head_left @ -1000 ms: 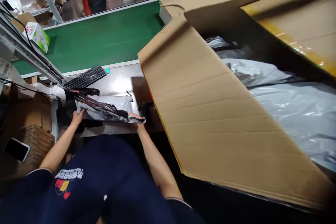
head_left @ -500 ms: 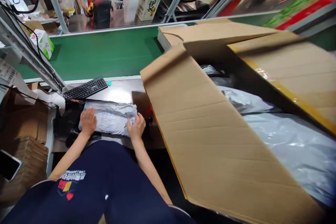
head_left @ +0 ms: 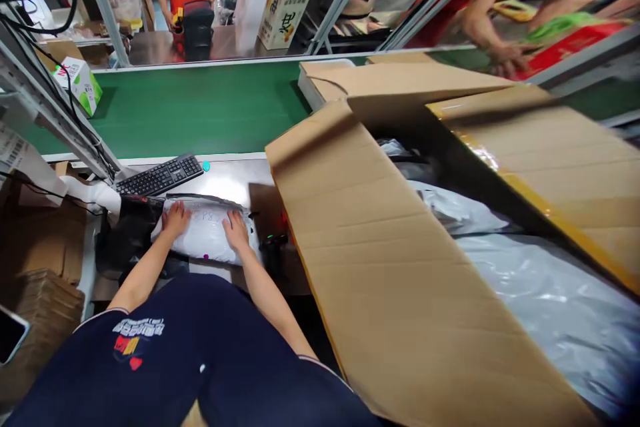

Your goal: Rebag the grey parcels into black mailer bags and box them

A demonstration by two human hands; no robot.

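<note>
A grey plastic mailer bag [head_left: 207, 240] lies flat on the steel work table [head_left: 230, 177] in front of me. My left hand [head_left: 175, 218] rests palm down on its left part with fingers stretched out. My right hand [head_left: 235, 229] lies flat on its right part, fingers also spread. A black bag [head_left: 127, 233] sits just left of the mailer, partly under it.
A black keyboard [head_left: 160, 175] lies behind the mailer, with a green conveyor belt [head_left: 195, 107] beyond. A large open cardboard box [head_left: 395, 233] holding grey plastic bags [head_left: 545, 293] stands at my right. A phone [head_left: 10, 333] lies on stacked cardboard at left. Other people's hands work across the belt.
Both hands went from holding the folded bag's ends to lying flat on top of the mailer, moving closer together. The mailer now lies flat with its pale side up.
</note>
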